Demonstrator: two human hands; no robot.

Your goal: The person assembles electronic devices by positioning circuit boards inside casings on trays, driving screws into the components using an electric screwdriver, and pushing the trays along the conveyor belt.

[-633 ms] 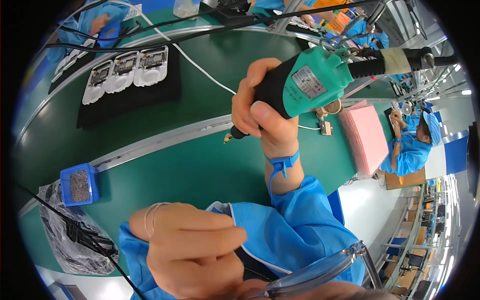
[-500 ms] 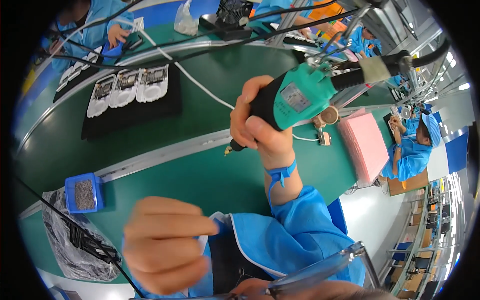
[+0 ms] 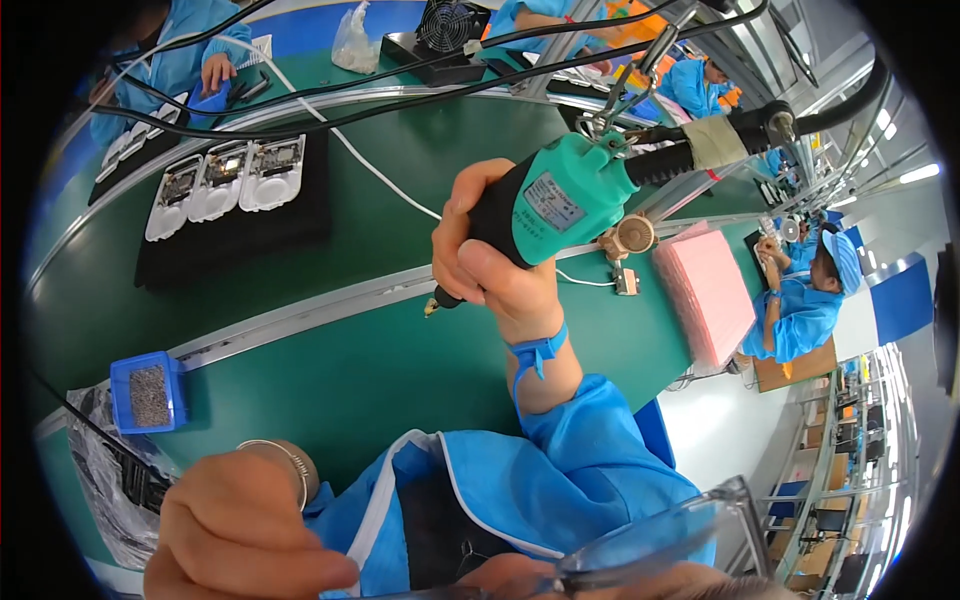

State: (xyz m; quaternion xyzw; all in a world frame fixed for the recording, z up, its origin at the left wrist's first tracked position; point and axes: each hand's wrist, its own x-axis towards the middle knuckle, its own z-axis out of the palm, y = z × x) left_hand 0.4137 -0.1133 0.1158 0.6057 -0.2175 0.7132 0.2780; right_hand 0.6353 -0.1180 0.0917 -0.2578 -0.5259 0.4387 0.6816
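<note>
Wrapped around the black grip of a green electric screwdriver (image 3: 575, 190), my right hand (image 3: 505, 280) holds it above the bench. Its narrow tip, with something brass-coloured on it, points down and left. My left hand (image 3: 240, 530) is at the lower left, near my chest, with its fingers curled; anything inside them is hidden. Beyond that hand stands a blue bin (image 3: 146, 363) with a heap of small grey metal pieces (image 3: 149, 397). Several white device shells (image 3: 272, 185) with circuit boards lie in a row on a black mat (image 3: 240, 245) at the far left.
A thick cable hose (image 3: 745, 140) runs from the screwdriver's top. A pink foam stack (image 3: 705, 295), small fan (image 3: 633, 236) and metal rail (image 3: 310, 305) are on the green bench. A plastic bag (image 3: 100, 490) lies left. Cables cross overhead. Co-workers sit across and at right.
My left hand has moved down and left, toward my body, and its wrist now shows. The right hand keeps its hold on the screwdriver; the whole view has shifted slightly.
</note>
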